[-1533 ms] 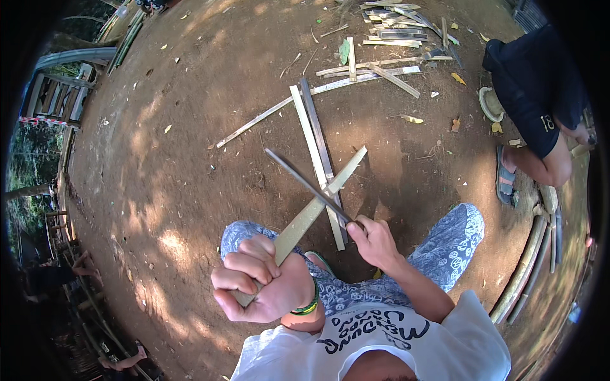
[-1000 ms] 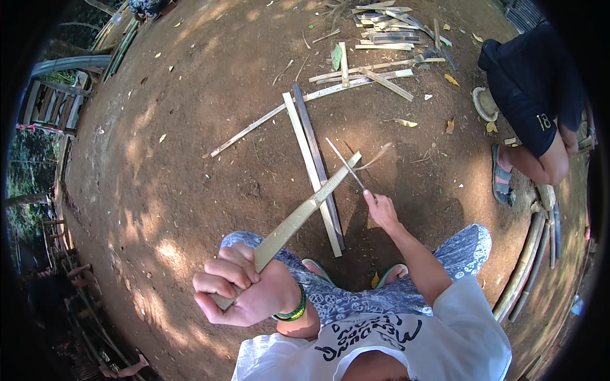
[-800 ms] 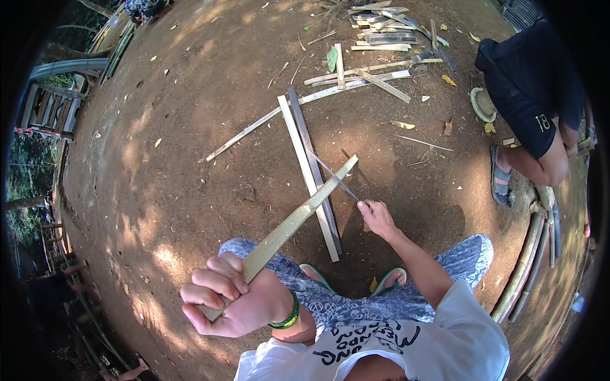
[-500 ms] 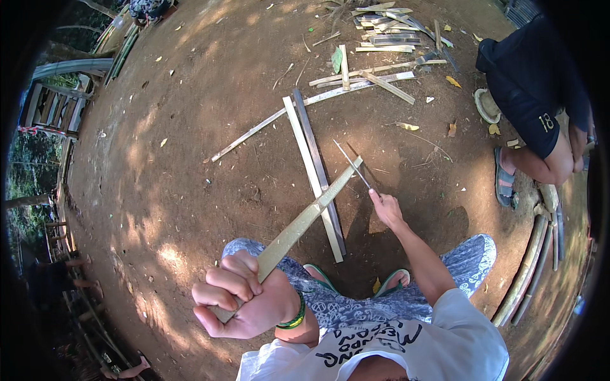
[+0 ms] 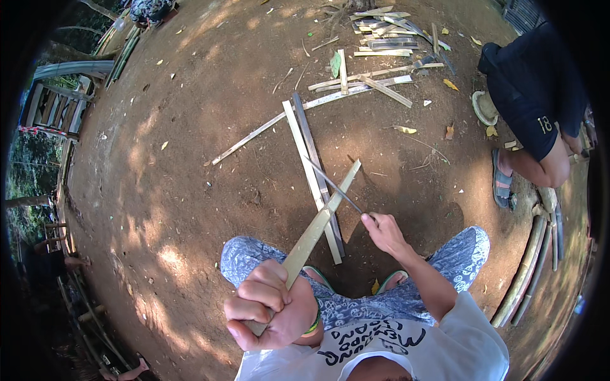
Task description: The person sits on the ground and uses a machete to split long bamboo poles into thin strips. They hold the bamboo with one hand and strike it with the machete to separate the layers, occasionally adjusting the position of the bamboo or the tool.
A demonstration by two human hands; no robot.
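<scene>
My left hand (image 5: 270,308) is closed in a fist around the near end of a long bamboo strip (image 5: 311,236), which slants away up and to the right. My right hand (image 5: 385,233) grips the handle of a knife (image 5: 337,187). Its thin blade crosses the strip's far part and points up and left. Beneath them, a pale bamboo strip (image 5: 309,174) and a dark bamboo strip (image 5: 318,162) lie side by side on the ground between my feet and a long thin strip (image 5: 251,136) farther off.
A heap of split bamboo pieces (image 5: 387,41) lies at the far side. At the right a person in dark shorts (image 5: 524,108) sits beside a pale round bowl (image 5: 486,108). Bamboo poles (image 5: 524,270) lie at the lower right. Dry leaves are scattered on the brown dirt.
The knife blade has shifted from near the strip's far tip down along it toward me. My left hand has moved right and nearer to me with the strip; my right hand has also come nearer.
</scene>
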